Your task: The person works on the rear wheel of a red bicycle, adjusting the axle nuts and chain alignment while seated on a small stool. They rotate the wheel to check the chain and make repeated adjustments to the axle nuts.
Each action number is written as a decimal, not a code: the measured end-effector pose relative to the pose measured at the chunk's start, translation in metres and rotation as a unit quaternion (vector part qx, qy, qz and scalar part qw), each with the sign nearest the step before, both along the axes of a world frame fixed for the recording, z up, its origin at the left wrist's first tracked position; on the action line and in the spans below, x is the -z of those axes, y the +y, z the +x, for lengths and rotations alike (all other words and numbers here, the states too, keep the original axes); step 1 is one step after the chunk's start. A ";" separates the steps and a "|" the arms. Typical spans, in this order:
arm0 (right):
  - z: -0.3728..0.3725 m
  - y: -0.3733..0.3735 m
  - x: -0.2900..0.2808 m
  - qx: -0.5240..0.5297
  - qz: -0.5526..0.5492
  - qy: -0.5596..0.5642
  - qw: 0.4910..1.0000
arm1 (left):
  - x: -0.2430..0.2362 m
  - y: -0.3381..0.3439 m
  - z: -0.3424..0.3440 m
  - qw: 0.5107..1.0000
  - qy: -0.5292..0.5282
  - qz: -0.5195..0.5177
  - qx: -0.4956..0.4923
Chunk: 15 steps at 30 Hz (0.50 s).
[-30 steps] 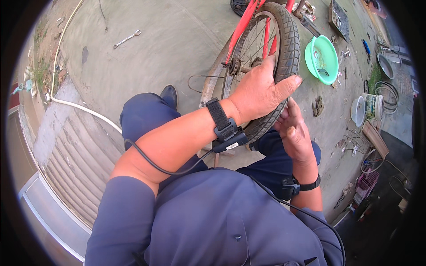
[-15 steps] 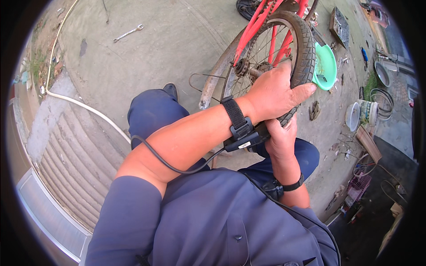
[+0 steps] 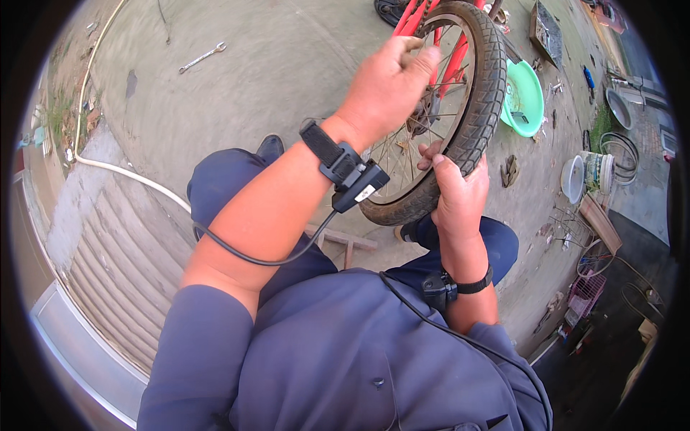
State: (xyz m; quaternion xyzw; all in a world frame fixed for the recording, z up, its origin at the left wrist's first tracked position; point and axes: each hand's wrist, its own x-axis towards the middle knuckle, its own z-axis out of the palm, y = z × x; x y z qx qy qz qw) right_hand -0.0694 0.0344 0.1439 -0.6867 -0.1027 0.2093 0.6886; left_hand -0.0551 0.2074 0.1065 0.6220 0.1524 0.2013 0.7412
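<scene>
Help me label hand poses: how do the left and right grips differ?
The right grip holds the tyre; the left grip shows nothing held, and whether it touches the tyre cannot be told. The left grip shows mostly its back, the right grip its thumb side. The left grip sits higher in the picture, the right grip lower. Both are bare, each with a dark strap at the wrist.

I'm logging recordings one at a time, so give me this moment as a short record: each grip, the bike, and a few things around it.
Left grip: curled, over the left side of the wheel; contact unclear
Right grip: clasping the wheel's lower right edge
Frame: red, top of view
Basin: green, right of the wheel
Wrench: on the ground, left of the wheel
Hose: pale, far left
</scene>
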 end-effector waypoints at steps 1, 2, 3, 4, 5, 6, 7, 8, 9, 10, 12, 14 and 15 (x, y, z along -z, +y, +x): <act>0.001 0.001 -0.001 0.004 -0.001 0.005 1.000 | 0.007 0.014 0.001 0.997 0.058 -0.007 -0.044; 0.001 0.002 -0.001 0.008 -0.001 0.009 1.000 | 0.016 0.024 0.001 0.992 0.078 -0.052 -0.084; 0.001 0.003 -0.001 0.010 -0.002 0.014 1.000 | 0.026 0.031 0.000 0.983 0.115 -0.089 -0.111; 0.002 0.004 -0.002 0.015 0.002 0.014 1.000 | 0.037 0.035 -0.001 0.975 0.127 -0.115 -0.143; 0.003 0.004 -0.002 0.015 0.004 0.013 1.000 | 0.049 0.039 -0.002 0.972 0.166 -0.093 -0.140; 0.004 0.004 -0.003 0.018 0.001 0.016 1.000 | 0.062 0.041 -0.003 0.970 0.187 -0.063 -0.139; 0.004 0.005 -0.005 0.021 -0.001 0.018 1.000 | 0.075 0.038 -0.005 0.967 0.213 -0.038 -0.137; 0.005 0.005 -0.005 0.020 0.004 0.020 1.000 | 0.088 0.031 -0.007 0.963 0.226 -0.048 -0.140; 0.006 0.006 -0.006 0.019 0.010 0.020 1.000 | 0.099 0.023 -0.010 0.958 0.242 -0.063 -0.142; 0.007 0.007 -0.006 0.017 0.016 0.021 1.000 | 0.110 0.015 -0.011 0.950 0.265 -0.082 -0.142; 0.010 0.008 -0.007 0.020 0.017 0.024 0.999 | 0.123 -0.001 -0.016 0.950 0.266 -0.093 -0.133; 0.010 0.009 -0.006 0.021 0.018 0.026 0.999 | 0.127 -0.011 -0.018 0.943 0.283 -0.140 -0.106; 0.010 0.009 -0.006 0.020 0.016 0.025 0.999 | 0.126 -0.014 -0.016 0.946 0.272 -0.150 -0.094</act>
